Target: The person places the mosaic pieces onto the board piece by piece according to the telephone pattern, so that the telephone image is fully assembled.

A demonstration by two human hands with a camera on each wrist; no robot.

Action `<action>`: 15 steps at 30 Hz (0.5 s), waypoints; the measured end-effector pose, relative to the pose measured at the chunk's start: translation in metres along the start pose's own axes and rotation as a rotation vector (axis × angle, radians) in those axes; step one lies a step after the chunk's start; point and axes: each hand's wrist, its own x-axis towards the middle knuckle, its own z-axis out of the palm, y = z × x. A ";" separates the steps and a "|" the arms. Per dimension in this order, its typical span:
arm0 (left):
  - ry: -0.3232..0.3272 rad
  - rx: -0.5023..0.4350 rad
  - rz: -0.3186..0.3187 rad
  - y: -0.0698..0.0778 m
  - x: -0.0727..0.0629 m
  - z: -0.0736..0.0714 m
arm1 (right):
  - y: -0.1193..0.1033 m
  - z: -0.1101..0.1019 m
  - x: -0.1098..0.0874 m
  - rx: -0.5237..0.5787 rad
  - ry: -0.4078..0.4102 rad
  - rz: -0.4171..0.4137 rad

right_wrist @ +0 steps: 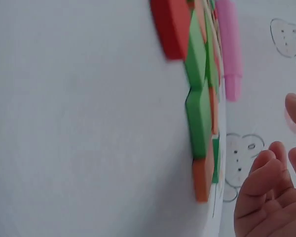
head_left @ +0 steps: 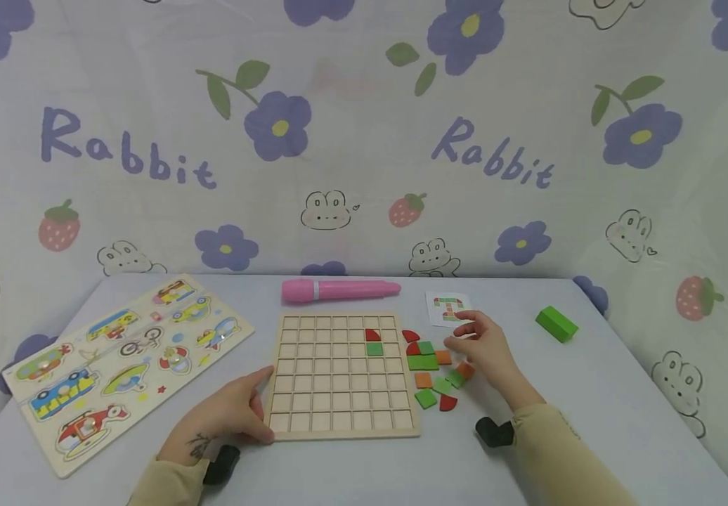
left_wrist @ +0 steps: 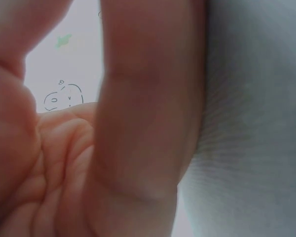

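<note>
A wooden grid board (head_left: 322,402) lies flat in the middle of the table. One red quarter-round piece (head_left: 372,335) and a green square (head_left: 374,348) sit in neighbouring cells near its upper right. My left hand (head_left: 221,414) rests against the board's left edge, index finger along the side and thumb by the near corner. To the right of the board is a loose group of red, orange and green pieces (head_left: 423,362). Over their far right side hovers my right hand (head_left: 487,351), its thumb and fingers apart with nothing between them in the right wrist view.
A pattern card (head_left: 438,301) lies just beyond the right hand. Behind the board is a pink pen-shaped object (head_left: 341,290). On the left sits a vehicle peg puzzle (head_left: 149,337); far right, a green block (head_left: 556,324). A printed curtain (head_left: 364,140) hangs behind the table.
</note>
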 end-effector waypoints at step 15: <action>-0.021 -0.031 0.048 0.000 -0.003 -0.001 | 0.005 -0.006 0.013 -0.216 -0.070 0.202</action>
